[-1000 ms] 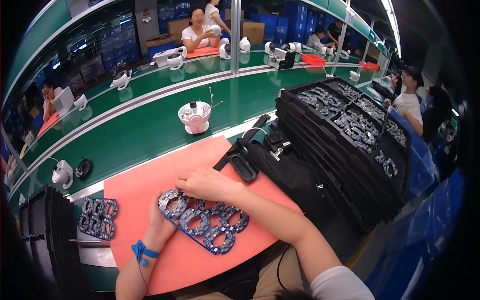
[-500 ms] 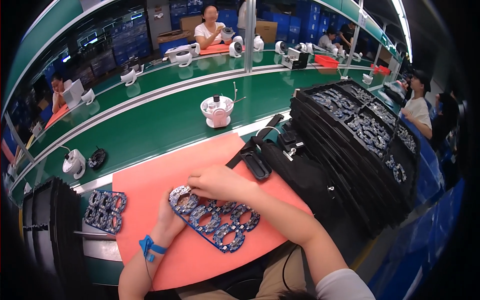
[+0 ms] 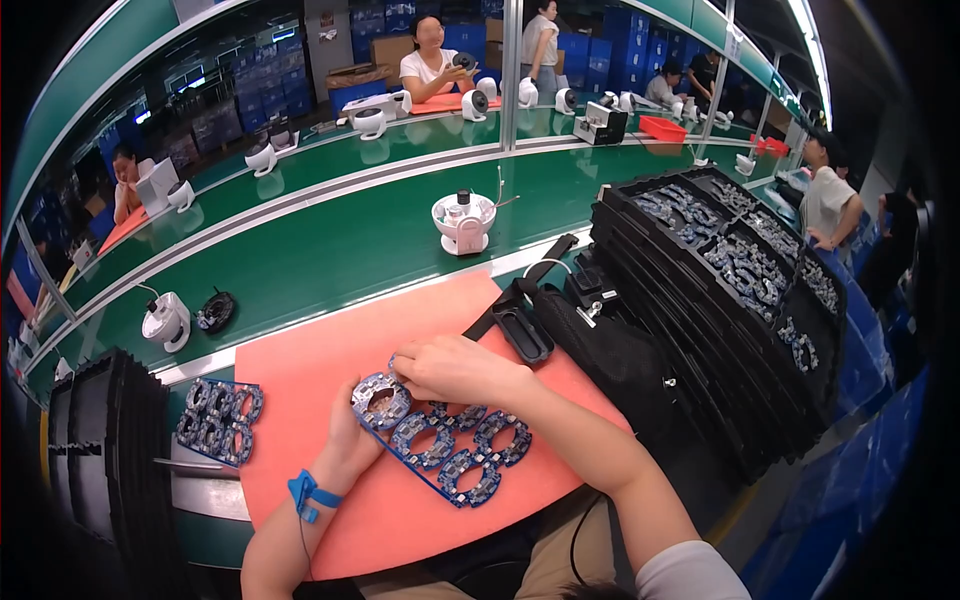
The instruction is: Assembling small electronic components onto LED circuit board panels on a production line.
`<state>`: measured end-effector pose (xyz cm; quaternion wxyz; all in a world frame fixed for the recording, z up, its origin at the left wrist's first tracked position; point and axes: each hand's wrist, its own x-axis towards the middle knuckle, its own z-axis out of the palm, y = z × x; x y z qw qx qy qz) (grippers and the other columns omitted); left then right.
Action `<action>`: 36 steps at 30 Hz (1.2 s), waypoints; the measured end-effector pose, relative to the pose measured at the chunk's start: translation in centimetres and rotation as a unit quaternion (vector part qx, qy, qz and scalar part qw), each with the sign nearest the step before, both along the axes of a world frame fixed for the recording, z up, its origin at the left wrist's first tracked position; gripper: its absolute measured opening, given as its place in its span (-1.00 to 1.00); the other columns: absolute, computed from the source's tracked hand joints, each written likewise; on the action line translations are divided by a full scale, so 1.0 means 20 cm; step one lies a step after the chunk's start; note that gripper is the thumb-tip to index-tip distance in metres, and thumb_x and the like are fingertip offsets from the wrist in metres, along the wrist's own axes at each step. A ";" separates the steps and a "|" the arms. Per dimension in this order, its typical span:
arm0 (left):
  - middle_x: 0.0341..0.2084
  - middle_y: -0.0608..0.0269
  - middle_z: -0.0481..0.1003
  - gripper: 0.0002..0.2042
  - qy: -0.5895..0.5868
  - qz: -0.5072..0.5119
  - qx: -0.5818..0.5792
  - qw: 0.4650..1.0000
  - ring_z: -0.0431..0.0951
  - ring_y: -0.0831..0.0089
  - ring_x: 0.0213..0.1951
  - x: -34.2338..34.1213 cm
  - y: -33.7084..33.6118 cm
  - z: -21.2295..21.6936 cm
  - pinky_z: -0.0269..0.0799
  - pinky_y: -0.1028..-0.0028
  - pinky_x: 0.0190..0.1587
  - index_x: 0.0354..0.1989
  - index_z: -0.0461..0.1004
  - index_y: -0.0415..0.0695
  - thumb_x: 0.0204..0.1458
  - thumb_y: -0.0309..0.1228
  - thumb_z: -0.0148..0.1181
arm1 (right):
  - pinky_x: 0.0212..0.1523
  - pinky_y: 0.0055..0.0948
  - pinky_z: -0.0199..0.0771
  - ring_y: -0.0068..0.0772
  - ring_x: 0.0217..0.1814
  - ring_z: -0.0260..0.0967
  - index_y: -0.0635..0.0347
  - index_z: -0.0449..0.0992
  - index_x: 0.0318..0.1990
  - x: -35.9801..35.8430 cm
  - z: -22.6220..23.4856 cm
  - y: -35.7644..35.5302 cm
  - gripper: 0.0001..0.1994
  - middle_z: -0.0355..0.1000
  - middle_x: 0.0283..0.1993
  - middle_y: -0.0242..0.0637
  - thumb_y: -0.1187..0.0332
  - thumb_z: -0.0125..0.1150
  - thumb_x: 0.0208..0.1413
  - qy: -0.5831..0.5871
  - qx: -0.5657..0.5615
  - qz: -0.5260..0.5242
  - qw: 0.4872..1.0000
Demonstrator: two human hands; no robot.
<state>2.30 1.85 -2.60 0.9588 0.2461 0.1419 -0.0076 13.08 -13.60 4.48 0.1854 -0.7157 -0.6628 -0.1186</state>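
A panel of ring-shaped blue circuit boards (image 3: 423,441) is held at a slant over the salmon-coloured mat (image 3: 310,375). My left hand (image 3: 351,435) grips its left edge; a blue wrist strap (image 3: 313,496) is on that arm. Across the panel's far end reaches my right hand (image 3: 448,368), its fingers closed on the far ring by the edge. The fingertips are partly hidden behind the ring and hand. A second, similar board panel (image 3: 219,420) lies at the mat's left edge.
Stacked black trays (image 3: 720,290) with loose boards stand at right, more black trays (image 3: 100,450) at left. A black bag (image 3: 590,345) lies beside the mat. White camera housings (image 3: 464,222) stand on the green conveyor (image 3: 350,270). Several people work beyond it.
The whole view has shifted slightly, so the scene sits a little further right. Both hands keep hold of the panel, with little change in their grip.
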 end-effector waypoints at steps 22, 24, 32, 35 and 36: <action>-0.19 0.07 0.48 -0.58 -0.005 -0.007 0.052 0.999 0.50 0.25 -0.12 0.01 -0.02 0.01 0.43 0.24 -0.01 -0.09 0.36 -0.22 0.19 -0.16 -0.36 | -0.14 -0.29 0.37 -0.22 -0.16 0.35 0.25 0.40 -0.32 -0.04 -0.03 0.05 -0.83 0.36 -0.25 -0.24 0.40 0.15 -0.09 0.065 0.044 0.060 0.995; -0.20 0.08 0.48 -0.58 -0.009 -0.004 0.045 0.999 0.49 0.26 -0.12 0.01 -0.02 0.01 0.43 0.25 -0.01 -0.09 0.36 -0.22 0.20 -0.17 -0.36 | -0.13 -0.29 0.37 -0.22 -0.15 0.36 0.23 0.41 -0.30 -0.04 -0.08 0.06 -0.82 0.37 -0.24 -0.25 0.38 0.16 -0.08 0.037 0.059 0.070 0.995; -0.24 0.08 0.48 -0.60 -0.004 0.000 0.045 0.999 0.50 0.30 -0.16 -0.01 -0.03 0.05 0.44 0.26 -0.03 -0.09 0.35 -0.22 0.21 -0.21 -0.38 | -0.10 -0.29 0.36 -0.24 -0.13 0.36 0.18 0.47 -0.30 -0.01 -0.07 0.05 -0.82 0.38 -0.20 -0.28 0.31 0.18 -0.04 0.054 0.044 0.068 0.995; -0.22 0.07 0.47 -0.60 -0.035 -0.009 0.034 0.999 0.49 0.29 -0.16 0.00 0.01 -0.01 0.44 0.25 -0.03 -0.07 0.33 -0.24 0.21 -0.22 -0.40 | -0.10 -0.29 0.35 -0.26 -0.13 0.37 0.17 0.49 -0.32 -0.03 -0.07 0.06 -0.83 0.39 -0.20 -0.29 0.30 0.19 -0.03 0.054 0.054 0.080 0.994; -0.22 0.07 0.47 -0.60 -0.033 -0.004 0.035 0.999 0.49 0.29 -0.16 -0.02 0.02 -0.01 0.44 0.25 -0.03 -0.07 0.33 -0.24 0.21 -0.22 -0.40 | -0.09 -0.30 0.35 -0.27 -0.14 0.37 0.17 0.49 -0.32 -0.03 -0.07 0.07 -0.83 0.39 -0.21 -0.30 0.29 0.19 -0.04 0.050 0.059 0.081 0.994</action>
